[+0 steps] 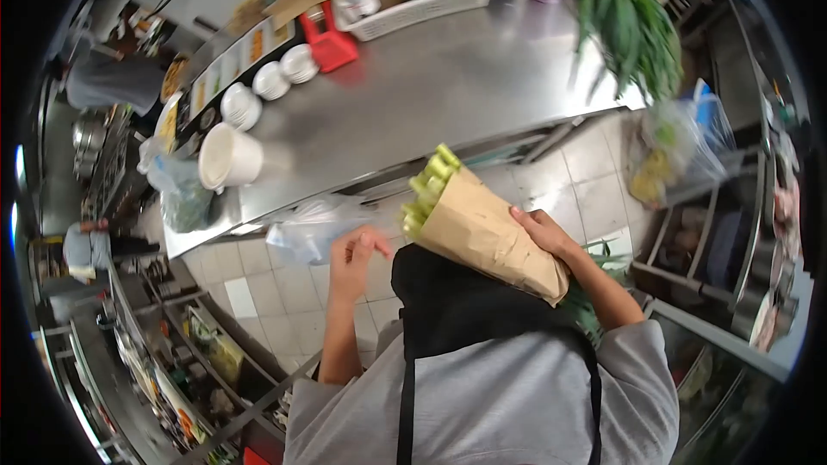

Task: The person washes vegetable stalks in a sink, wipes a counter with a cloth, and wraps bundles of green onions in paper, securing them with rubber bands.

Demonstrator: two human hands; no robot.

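Observation:
My right hand (544, 231) grips a brown paper wrap (487, 232) with celery (431, 188) in it, held slantwise against my black apron. The pale green cut stalk ends stick out at the upper left, and green leaves show by the lower right end. My left hand (353, 254) is raised to the left of the bundle, apart from it. Its fingers are loosely bent and a little blurred, and nothing shows in them.
A steel counter (413, 90) runs in front, holding a white tub (231, 158), a red scoop-like item (331, 45), a white bottle basket (422, 13) and long green leaves (629, 26). Plastic bags (680, 151) hang at the right. Two people stand at the left.

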